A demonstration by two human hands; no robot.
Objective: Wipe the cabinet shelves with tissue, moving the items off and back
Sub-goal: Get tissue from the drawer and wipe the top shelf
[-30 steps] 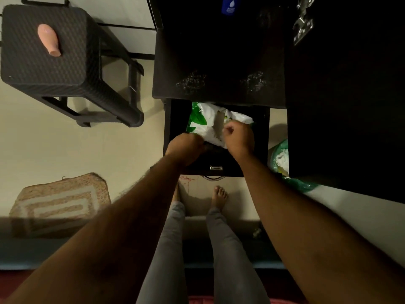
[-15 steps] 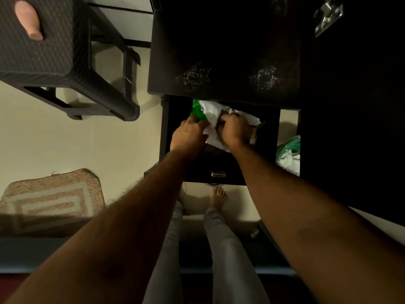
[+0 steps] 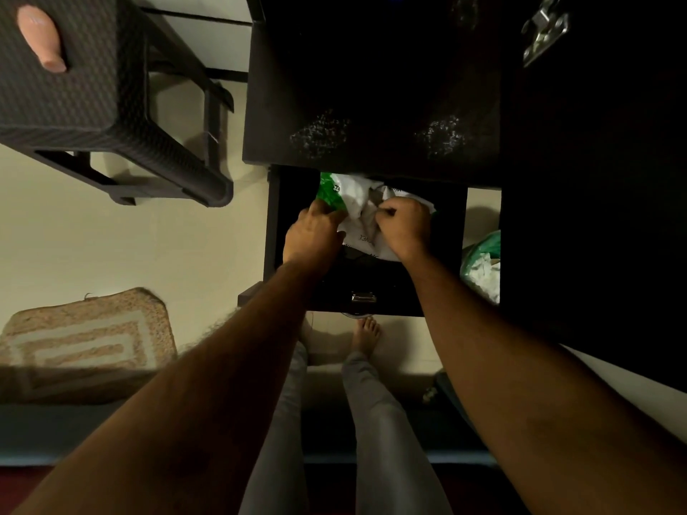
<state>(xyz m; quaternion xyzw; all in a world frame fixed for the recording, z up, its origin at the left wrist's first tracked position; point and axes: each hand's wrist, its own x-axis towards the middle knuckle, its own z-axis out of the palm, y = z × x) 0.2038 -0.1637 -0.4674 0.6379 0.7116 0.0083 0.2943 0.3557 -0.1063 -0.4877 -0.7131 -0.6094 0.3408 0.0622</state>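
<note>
While both arms are stretched down over the open drawer (image 3: 371, 291), the tissue pack (image 3: 362, 213) inside it is pinched from two sides: its green left end by the left hand (image 3: 316, 236), its crumpled white middle by the right hand (image 3: 403, 226). Beyond stands the dark cabinet (image 3: 371, 87).

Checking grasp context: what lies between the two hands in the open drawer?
In the head view, the crumpled white and green tissue packet fills the gap between the left hand and right hand; both grip it inside the dark drawer.
</note>
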